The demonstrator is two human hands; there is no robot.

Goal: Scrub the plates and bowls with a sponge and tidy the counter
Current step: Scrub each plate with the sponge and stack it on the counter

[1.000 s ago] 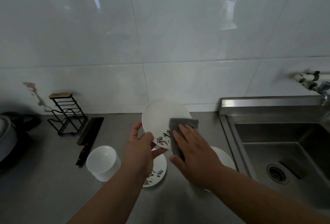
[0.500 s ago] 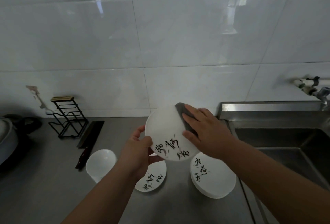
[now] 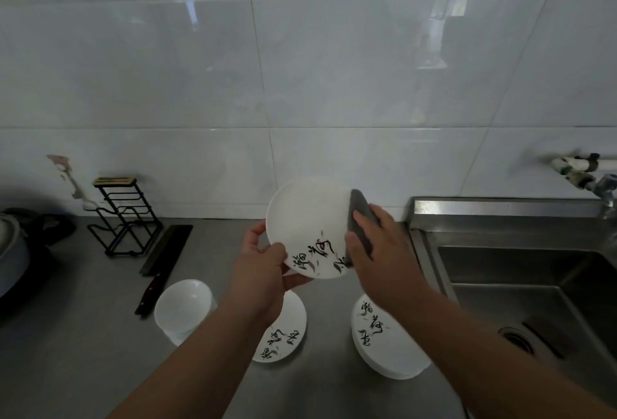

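Note:
My left hand [image 3: 259, 273] grips the lower left rim of a white plate [image 3: 305, 221] with black calligraphy, holding it tilted above the steel counter [image 3: 83, 335]. My right hand [image 3: 384, 251] presses a grey sponge [image 3: 360, 218] against the plate's right edge, fingers curled over it. Below on the counter lie another calligraphy plate [image 3: 283, 335], partly hidden by my left arm, and a stack of plates [image 3: 387, 348] at the right. A stack of white bowls [image 3: 183, 308] stands at the left.
A steel sink [image 3: 534, 285] with a drain lies to the right, a tap [image 3: 597, 184] above it on the wall. A black wire rack [image 3: 125, 218] and a knife [image 3: 160, 265] sit at the back left. A dark pot [image 3: 13, 245] stands at the far left.
The sponge slid from the plate's lower middle up to its top right, then down along the right edge. The plate rose and now shows more of its face.

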